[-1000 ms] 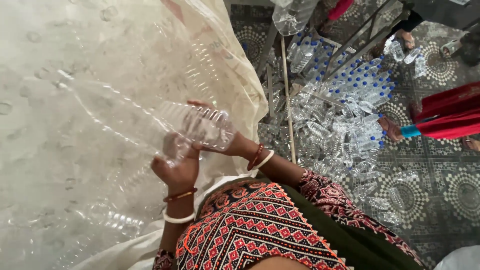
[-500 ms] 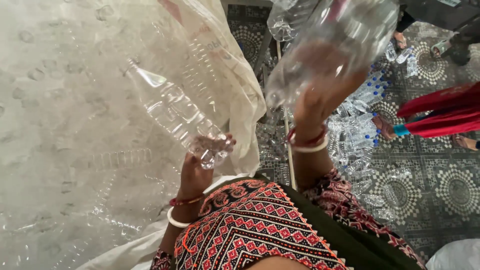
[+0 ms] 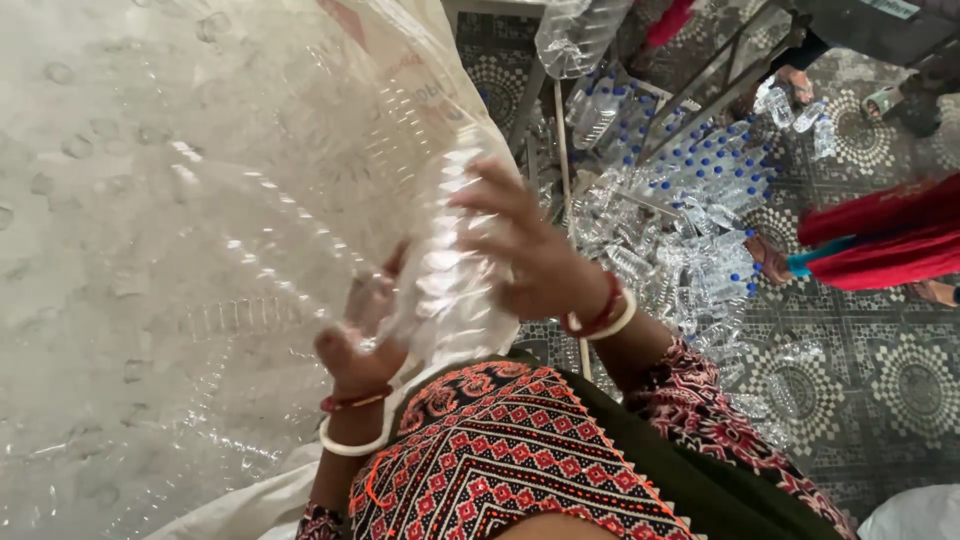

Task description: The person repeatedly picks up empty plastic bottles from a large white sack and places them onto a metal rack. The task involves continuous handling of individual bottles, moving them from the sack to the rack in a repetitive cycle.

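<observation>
My left hand (image 3: 360, 345) grips the end of a clear plastic bottle (image 3: 255, 235) that slants up to the left, blurred against a big translucent sack (image 3: 120, 300) packed with several clear bottles. My right hand (image 3: 530, 255) is wrapped around a second clear ribbed bottle (image 3: 450, 265), held just right of my left hand at the sack's edge. The two bottles look close together or touching; the blur hides which. Both wrists carry red and white bangles. My lap in red patterned cloth fills the lower middle.
A heap of clear bottles with blue caps (image 3: 690, 210) lies on the patterned tile floor (image 3: 900, 390) to the right. A thin metal frame (image 3: 560, 150) stands between sack and heap. A person in red cloth (image 3: 880, 240) sits at the right; a sandalled foot (image 3: 890, 100) shows top right.
My right hand has come down from over the heap with a bottle to beside my left hand. The left hand's bottle has stayed at the sack.
</observation>
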